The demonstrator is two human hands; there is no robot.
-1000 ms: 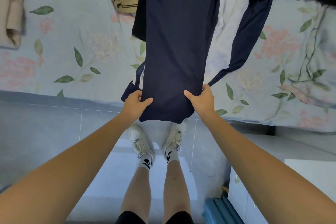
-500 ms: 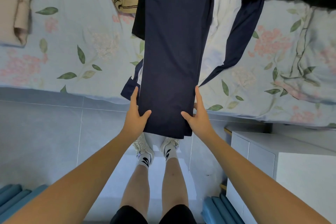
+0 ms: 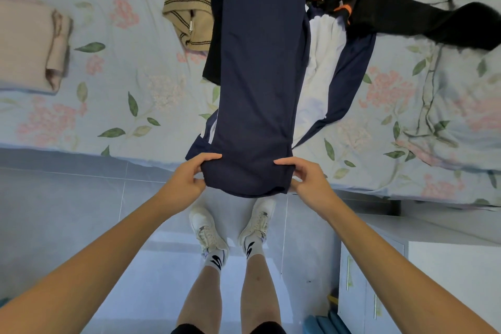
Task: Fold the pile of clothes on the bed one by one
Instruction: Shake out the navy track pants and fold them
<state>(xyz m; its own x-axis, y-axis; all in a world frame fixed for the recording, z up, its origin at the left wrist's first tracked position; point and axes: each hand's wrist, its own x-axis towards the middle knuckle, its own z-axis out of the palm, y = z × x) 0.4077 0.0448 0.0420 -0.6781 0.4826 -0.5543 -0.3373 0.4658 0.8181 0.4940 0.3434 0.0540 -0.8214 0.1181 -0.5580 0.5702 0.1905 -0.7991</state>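
The navy trousers [image 3: 257,76] lie stretched over the bed [image 3: 130,68], long axis running straight away from the person. The near end hangs past the bed edge, over the floor [image 3: 67,211]; the far end runs out of view at the top.

The left hand [image 3: 187,179] pinches the near left corner of the trousers: thumb on top of the cloth, fingers [image 3: 196,180] curled beneath. The right hand [image 3: 306,179] pinches the near right corner in the same way, thumb on top and fingers [image 3: 294,183] curled under. The hem sags slightly between the 2 hands.

Change against the frame 0.5 s earlier: both hands then lay flat along the side edges of the cloth with fingers straight; they now grip the 2 corners with fingers curled.

Beyond the left fingers, touching the left edge of the trousers, lies a tan knitted garment [image 3: 189,16]. Beyond the right fingers, a white and navy garment [image 3: 325,62] lies partly under the trousers, with a black garment [image 3: 406,19] further out. Well to the left of the left fingers sits a folded beige garment [image 3: 27,46].
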